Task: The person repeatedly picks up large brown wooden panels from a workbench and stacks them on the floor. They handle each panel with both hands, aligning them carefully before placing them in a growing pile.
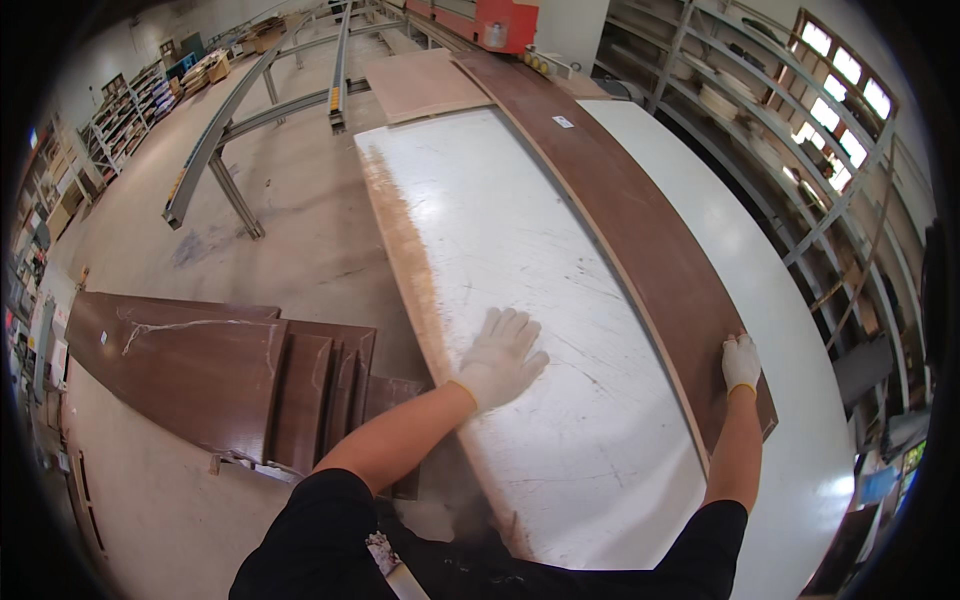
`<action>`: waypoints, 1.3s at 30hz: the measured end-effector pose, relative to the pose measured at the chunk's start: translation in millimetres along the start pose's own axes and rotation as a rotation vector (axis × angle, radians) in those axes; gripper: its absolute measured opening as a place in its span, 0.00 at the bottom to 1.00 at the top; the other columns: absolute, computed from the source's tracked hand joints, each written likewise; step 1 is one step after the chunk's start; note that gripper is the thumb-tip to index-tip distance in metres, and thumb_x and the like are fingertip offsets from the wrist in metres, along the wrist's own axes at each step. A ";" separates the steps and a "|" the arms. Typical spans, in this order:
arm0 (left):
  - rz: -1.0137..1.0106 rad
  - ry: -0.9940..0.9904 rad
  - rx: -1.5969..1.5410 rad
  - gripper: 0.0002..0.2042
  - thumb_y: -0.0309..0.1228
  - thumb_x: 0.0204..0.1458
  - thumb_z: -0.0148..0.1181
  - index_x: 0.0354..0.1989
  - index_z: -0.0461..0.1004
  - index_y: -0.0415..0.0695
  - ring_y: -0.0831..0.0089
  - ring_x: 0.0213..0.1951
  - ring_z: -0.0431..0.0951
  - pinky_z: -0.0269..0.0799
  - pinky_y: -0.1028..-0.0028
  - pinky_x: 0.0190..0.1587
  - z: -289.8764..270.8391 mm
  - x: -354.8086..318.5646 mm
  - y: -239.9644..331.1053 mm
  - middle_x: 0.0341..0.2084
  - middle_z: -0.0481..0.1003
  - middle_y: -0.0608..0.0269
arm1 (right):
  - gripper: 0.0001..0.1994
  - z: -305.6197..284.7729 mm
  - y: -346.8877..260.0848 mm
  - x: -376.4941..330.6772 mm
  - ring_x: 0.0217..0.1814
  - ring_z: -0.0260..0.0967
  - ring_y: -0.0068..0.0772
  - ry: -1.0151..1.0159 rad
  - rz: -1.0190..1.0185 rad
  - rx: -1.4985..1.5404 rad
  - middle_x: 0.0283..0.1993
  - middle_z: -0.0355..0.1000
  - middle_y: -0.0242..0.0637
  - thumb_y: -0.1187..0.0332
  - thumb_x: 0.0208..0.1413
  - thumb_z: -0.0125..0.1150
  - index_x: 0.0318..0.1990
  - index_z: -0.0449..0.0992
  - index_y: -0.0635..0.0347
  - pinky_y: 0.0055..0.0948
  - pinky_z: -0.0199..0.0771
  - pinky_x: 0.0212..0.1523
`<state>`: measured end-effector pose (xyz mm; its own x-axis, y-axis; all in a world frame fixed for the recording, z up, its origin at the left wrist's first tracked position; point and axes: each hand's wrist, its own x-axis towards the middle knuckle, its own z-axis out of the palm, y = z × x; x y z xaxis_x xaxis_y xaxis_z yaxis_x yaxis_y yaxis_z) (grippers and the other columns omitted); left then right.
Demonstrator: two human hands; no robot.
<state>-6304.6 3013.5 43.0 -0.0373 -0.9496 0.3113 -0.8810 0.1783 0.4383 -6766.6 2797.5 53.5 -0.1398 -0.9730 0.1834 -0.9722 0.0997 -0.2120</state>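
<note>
A long dark-brown board with a small white label lies lengthwise on a white, scuffed worktable. My right hand, in a white glove, is closed at the board's right edge near its close end; part of its fingers is hidden. My left hand, gloved the same way, is over the white surface near the worktable's worn left edge. Its fingers are spread and it holds nothing. The board's far end reaches a red machine.
A stack of brown boards lies at the lower left. A light-brown panel sits at the worktable's far end. Metal rails with legs stand at the far left. Metal shelving lines the right side.
</note>
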 end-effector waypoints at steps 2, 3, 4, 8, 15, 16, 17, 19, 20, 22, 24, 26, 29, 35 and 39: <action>0.054 0.098 0.114 0.19 0.41 0.61 0.57 0.52 0.73 0.39 0.46 0.59 0.68 0.61 0.48 0.70 26.4 12.4 7.5 0.53 0.70 0.46 | 0.29 10.2 28.8 29.2 0.73 0.70 0.56 -0.030 0.104 -0.056 0.72 0.73 0.54 0.52 0.72 0.48 0.72 0.72 0.62 0.49 0.68 0.73; 0.043 0.075 0.178 0.20 0.40 0.60 0.58 0.53 0.71 0.38 0.46 0.59 0.68 0.61 0.48 0.70 34.0 14.0 8.4 0.52 0.70 0.47 | 0.29 12.4 41.1 42.7 0.73 0.70 0.58 -0.069 0.156 -0.072 0.73 0.72 0.53 0.51 0.72 0.45 0.71 0.73 0.63 0.51 0.68 0.72; 0.030 0.030 0.150 0.19 0.40 0.60 0.58 0.53 0.71 0.38 0.45 0.59 0.68 0.60 0.48 0.71 38.4 15.5 7.6 0.52 0.70 0.46 | 0.28 15.4 48.8 54.2 0.72 0.70 0.58 -0.093 0.151 -0.056 0.71 0.73 0.53 0.52 0.72 0.45 0.69 0.74 0.62 0.51 0.69 0.71; -0.005 -0.039 0.170 0.19 0.39 0.61 0.59 0.53 0.70 0.38 0.46 0.60 0.68 0.56 0.46 0.75 36.8 23.1 2.9 0.51 0.69 0.47 | 0.26 16.9 62.7 65.7 0.66 0.74 0.57 -0.020 0.004 0.016 0.64 0.77 0.54 0.51 0.73 0.46 0.64 0.79 0.60 0.52 0.72 0.67; -0.123 0.014 0.083 0.17 0.35 0.60 0.58 0.52 0.69 0.37 0.43 0.57 0.69 0.61 0.45 0.70 36.6 22.3 4.9 0.49 0.69 0.46 | 0.21 2.3 96.9 -65.3 0.60 0.72 0.56 0.037 0.005 -0.098 0.53 0.77 0.50 0.53 0.70 0.59 0.58 0.81 0.61 0.51 0.73 0.62; -0.174 0.027 0.053 0.17 0.35 0.60 0.58 0.52 0.69 0.37 0.42 0.56 0.70 0.63 0.45 0.68 37.3 20.6 1.5 0.50 0.69 0.46 | 0.21 -1.7 105.2 -91.7 0.60 0.71 0.56 0.069 -0.007 -0.098 0.53 0.77 0.50 0.54 0.69 0.60 0.58 0.81 0.62 0.50 0.73 0.62; -0.121 0.059 0.081 0.18 0.34 0.59 0.58 0.54 0.69 0.36 0.41 0.55 0.69 0.63 0.45 0.67 38.7 18.7 -2.2 0.52 0.70 0.43 | 0.21 -6.2 112.3 -121.3 0.60 0.71 0.56 0.063 0.023 -0.104 0.53 0.77 0.50 0.55 0.69 0.61 0.57 0.81 0.63 0.50 0.73 0.61; -0.008 0.208 0.075 0.21 0.31 0.59 0.58 0.58 0.69 0.35 0.37 0.54 0.69 0.64 0.44 0.64 42.4 16.6 -8.9 0.55 0.71 0.38 | 0.20 -18.0 124.2 -183.5 0.59 0.71 0.56 0.087 0.040 -0.096 0.52 0.77 0.50 0.57 0.67 0.63 0.57 0.81 0.64 0.51 0.73 0.60; 0.000 0.264 0.111 0.22 0.33 0.59 0.58 0.59 0.68 0.34 0.37 0.56 0.69 0.63 0.45 0.66 44.5 16.0 -10.7 0.57 0.70 0.38 | 0.20 -24.9 127.9 -218.2 0.59 0.72 0.56 0.091 0.062 -0.100 0.52 0.77 0.50 0.58 0.67 0.64 0.57 0.81 0.64 0.51 0.73 0.60; -0.043 0.315 0.139 0.25 0.35 0.60 0.59 0.62 0.66 0.32 0.37 0.60 0.67 0.60 0.46 0.70 47.9 13.7 -9.6 0.60 0.68 0.38 | 0.19 -40.6 133.6 -288.8 0.58 0.72 0.57 0.085 0.127 -0.068 0.51 0.76 0.51 0.60 0.67 0.64 0.56 0.81 0.66 0.52 0.73 0.59; -0.179 0.361 0.140 0.31 0.36 0.61 0.60 0.69 0.63 0.32 0.38 0.66 0.65 0.56 0.47 0.74 46.8 2.1 -2.9 0.66 0.65 0.38 | 0.18 -58.2 137.2 -365.1 0.57 0.71 0.59 0.090 0.147 -0.024 0.50 0.76 0.53 0.64 0.65 0.63 0.54 0.80 0.69 0.52 0.73 0.59; -0.356 0.391 0.071 0.35 0.39 0.61 0.62 0.73 0.60 0.32 0.39 0.71 0.62 0.54 0.50 0.77 42.0 -21.4 7.5 0.71 0.62 0.38 | 0.17 -73.6 136.7 -442.2 0.57 0.71 0.61 0.089 0.192 -0.027 0.49 0.75 0.54 0.67 0.62 0.63 0.53 0.80 0.71 0.53 0.72 0.59; -0.731 0.291 -0.219 0.45 0.46 0.58 0.68 0.77 0.56 0.32 0.42 0.76 0.59 0.57 0.57 0.78 24.6 -98.8 23.3 0.77 0.56 0.38 | 0.17 -90.6 129.0 -556.9 0.56 0.71 0.62 0.074 0.268 0.012 0.49 0.75 0.55 0.70 0.58 0.64 0.52 0.80 0.72 0.54 0.73 0.59; -1.083 -0.157 -1.730 0.32 0.48 0.64 0.67 0.66 0.69 0.37 0.60 0.63 0.76 0.76 0.60 0.63 23.5 -255.3 59.2 0.64 0.73 0.48 | 0.11 -119.3 100.8 -763.7 0.52 0.72 0.61 0.108 0.501 -0.009 0.49 0.77 0.55 0.76 0.57 0.65 0.46 0.80 0.71 0.55 0.74 0.53; -0.957 -0.325 -1.835 0.23 0.43 0.65 0.69 0.58 0.76 0.38 0.66 0.55 0.80 0.80 0.60 0.56 44.7 -281.1 82.7 0.52 0.81 0.57 | 0.13 -143.3 108.9 -831.3 0.43 0.75 0.64 -0.004 0.701 0.130 0.39 0.79 0.57 0.67 0.67 0.60 0.38 0.79 0.71 0.56 0.72 0.46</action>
<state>-6388.1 3283.7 -46.0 -0.2022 -0.8417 -0.5007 0.6944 -0.4837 0.5328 -6783.1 3647.1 15.5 -0.7227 -0.6899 -0.0413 -0.6236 0.6767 -0.3914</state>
